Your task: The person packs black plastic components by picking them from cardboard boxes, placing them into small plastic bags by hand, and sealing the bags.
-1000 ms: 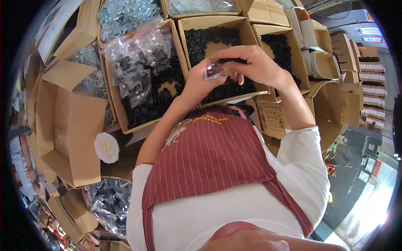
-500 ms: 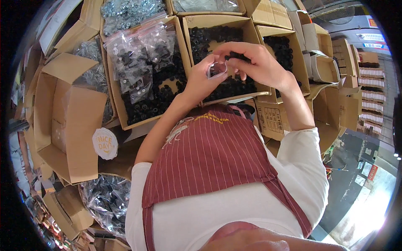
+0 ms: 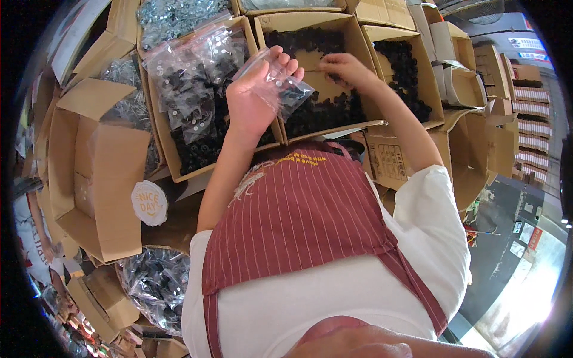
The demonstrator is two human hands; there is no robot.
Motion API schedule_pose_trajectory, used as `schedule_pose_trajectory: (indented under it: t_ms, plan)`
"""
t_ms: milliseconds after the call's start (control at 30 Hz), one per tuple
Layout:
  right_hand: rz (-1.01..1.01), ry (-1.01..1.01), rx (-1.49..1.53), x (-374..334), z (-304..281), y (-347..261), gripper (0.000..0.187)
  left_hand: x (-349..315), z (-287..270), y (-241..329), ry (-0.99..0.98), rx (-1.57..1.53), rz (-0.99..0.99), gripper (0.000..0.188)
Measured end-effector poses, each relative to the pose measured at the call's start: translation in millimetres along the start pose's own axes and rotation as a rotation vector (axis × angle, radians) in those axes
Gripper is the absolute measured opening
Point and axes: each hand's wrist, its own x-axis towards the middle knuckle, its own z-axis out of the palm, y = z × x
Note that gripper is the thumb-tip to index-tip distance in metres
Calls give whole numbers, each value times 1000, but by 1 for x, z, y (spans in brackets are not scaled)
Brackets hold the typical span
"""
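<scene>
A clear zip bag [image 3: 293,95] with a few dark pieces at its bottom hangs from my left hand [image 3: 249,98], which is closed on it with the palm turned up. Over the middle cardboard box [image 3: 365,101] of small black parts [image 3: 331,113], my right hand [image 3: 352,73] is held with curled fingers pressed together. A dark patch shows under those fingers, but I cannot make out what they hold. Left of my left hand, filled zip bags [image 3: 185,89] of black parts and small white discs lie on loose black parts in another box [image 3: 253,36].
A narrower box [image 3: 439,89] of black parts stands at the right. Farther left are an open cardboard box [image 3: 113,197] and a round white sign [image 3: 149,203]. A large clear sack [image 3: 156,286] of bagged parts sits low on the left. Metal parts [image 3: 179,21] fill a box at the back.
My hands have moved apart. My left hand has shifted left and turned palm up, with the bag now hanging to its right. My right hand has left the bag's mouth.
</scene>
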Motion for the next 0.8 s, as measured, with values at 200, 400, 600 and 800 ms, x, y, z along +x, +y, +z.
schedule_pose_trajectory:
  t_ms: [200,400,600,800]
  plan:
    - [-265,3,-661,17,37,47,24,2,-6,2,-94,-213,-81,27]
    - [-303,94,-734,24,45,62,22,2,-2,2,-176,-160,-128,30]
    - [-413,120,-505,14,23,42,27,4,-9,0,-209,-188,-124,35]
    - [-395,33,68,-69,-4,-70,17,-3,3,-14,87,574,-91,38]
